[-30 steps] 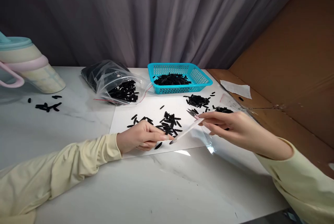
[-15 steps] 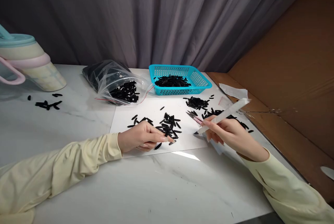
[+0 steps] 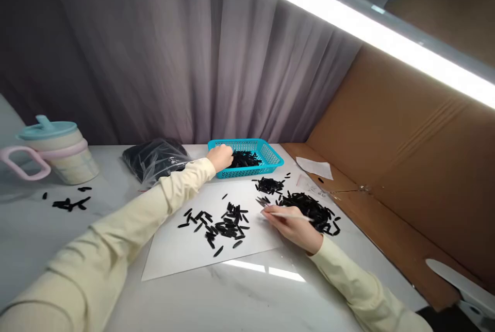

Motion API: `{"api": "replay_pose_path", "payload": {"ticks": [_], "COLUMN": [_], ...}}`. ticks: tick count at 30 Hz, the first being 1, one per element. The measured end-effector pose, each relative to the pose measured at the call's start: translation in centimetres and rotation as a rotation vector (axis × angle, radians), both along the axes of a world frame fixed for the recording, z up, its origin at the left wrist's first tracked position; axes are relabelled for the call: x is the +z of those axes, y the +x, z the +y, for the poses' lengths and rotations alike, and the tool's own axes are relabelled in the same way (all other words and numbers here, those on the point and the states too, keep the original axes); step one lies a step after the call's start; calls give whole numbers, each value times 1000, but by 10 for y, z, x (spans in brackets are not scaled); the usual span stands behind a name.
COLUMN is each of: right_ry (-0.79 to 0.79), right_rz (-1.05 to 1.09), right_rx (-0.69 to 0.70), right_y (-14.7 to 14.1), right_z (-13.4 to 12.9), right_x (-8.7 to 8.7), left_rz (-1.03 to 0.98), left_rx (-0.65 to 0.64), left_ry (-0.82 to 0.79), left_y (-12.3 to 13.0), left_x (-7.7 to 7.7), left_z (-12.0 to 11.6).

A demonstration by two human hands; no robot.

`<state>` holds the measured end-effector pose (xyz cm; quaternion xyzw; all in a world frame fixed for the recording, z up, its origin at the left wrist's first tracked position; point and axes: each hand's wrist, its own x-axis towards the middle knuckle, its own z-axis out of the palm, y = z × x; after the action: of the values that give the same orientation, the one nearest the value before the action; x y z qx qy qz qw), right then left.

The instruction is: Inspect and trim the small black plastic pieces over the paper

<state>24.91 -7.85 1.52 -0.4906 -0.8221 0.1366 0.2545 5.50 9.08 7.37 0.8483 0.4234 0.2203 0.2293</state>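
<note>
My left hand [image 3: 220, 158] reaches over the near left rim of a blue plastic basket [image 3: 273, 167]. Its fingers are curled, and whatever they hold is hidden. Small black elongated pieces [image 3: 246, 159] lie in the basket. My right hand [image 3: 296, 230] rests by the right side of a white sheet [image 3: 166, 257], closed on a slim white pen-like stick [image 3: 292, 215]. Pointed metal tips [image 3: 263, 201], apparently of tweezers, also stick out from that hand. More black pieces [image 3: 231, 221] are scattered across the sheet. Two piles, a small one [image 3: 269, 185] and a larger one [image 3: 307, 208], lie near my right hand.
A clear bag of black pieces [image 3: 154, 159] lies behind my left forearm. A tumbler with a pink handle [image 3: 73, 154] stands at the left, with loose pieces [image 3: 71, 204] before it. Cardboard [image 3: 386, 141] borders the right side, and a lamp [image 3: 348, 20] crosses above.
My left hand has moved from the pieces on the sheet up to the basket. The stick in my right hand has swung to lie flatter. The view has tilted up, bringing in the lamp.
</note>
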Motion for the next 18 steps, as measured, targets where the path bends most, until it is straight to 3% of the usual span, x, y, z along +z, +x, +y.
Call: {"api": "replay_pose_path", "payload": {"ticks": [2,5,11,15,18], "right_ry": [30,55,77,75,91], "right_rz": [-19,-38,-72,-155,-279], "right_rx": [4,7,5,126,264], "right_y": [-1,-3,-5,-21,-51], "right_z": [-1,-2,-4,0,5], "right_x": [-5,-10,-12,9,29], "left_rz": [23,19,-103,-136,-304], "left_rx": [45,48,-105,-206,-242], "left_ry": [-16,-49,-222,-457,-806], "left_y": [9,16,3,-24,-40], "left_x": [-1,-6,-25,-33,-35], "left_z": [15,12,-55,-99,-115]}}
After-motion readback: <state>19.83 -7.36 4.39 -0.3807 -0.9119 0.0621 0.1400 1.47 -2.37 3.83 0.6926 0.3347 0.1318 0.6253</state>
